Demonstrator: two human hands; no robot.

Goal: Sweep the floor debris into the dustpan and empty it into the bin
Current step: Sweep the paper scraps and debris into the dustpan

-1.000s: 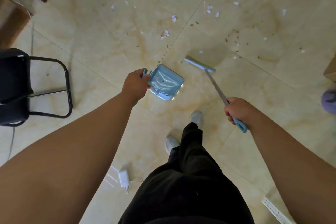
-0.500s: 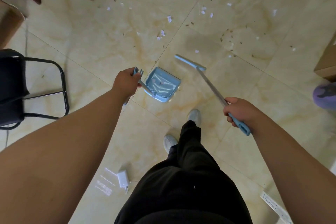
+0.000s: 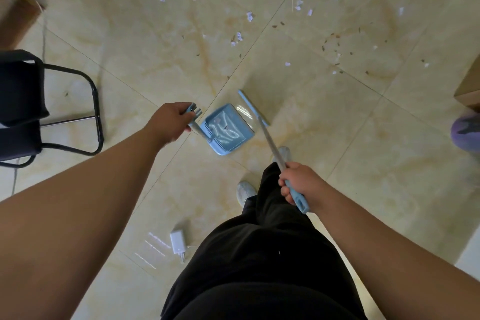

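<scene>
A light blue dustpan (image 3: 228, 131) sits low over the beige tiled floor just ahead of my feet, with a few small scraps inside. My left hand (image 3: 170, 119) grips the top of its upright handle. My right hand (image 3: 298, 182) grips the blue end of the broom handle, and the grey shaft runs up to the narrow blue broom head (image 3: 253, 108), which lies right at the pan's open far edge. White paper bits and brown specks of debris (image 3: 298, 15) are scattered over the tiles beyond. No bin is in view.
A black metal-frame chair (image 3: 52, 109) stands at the left. Brown wooden furniture (image 3: 18, 15) fills the upper left corner. A white charger (image 3: 178, 243) lies on the floor by my left leg. A cardboard box (image 3: 471, 88) and a purple object (image 3: 466, 132) sit at the right edge.
The broom head has swung left and nearer, from well right of the dustpan to its open edge. My right hand moved inward toward my legs. The dustpan shifted slightly.
</scene>
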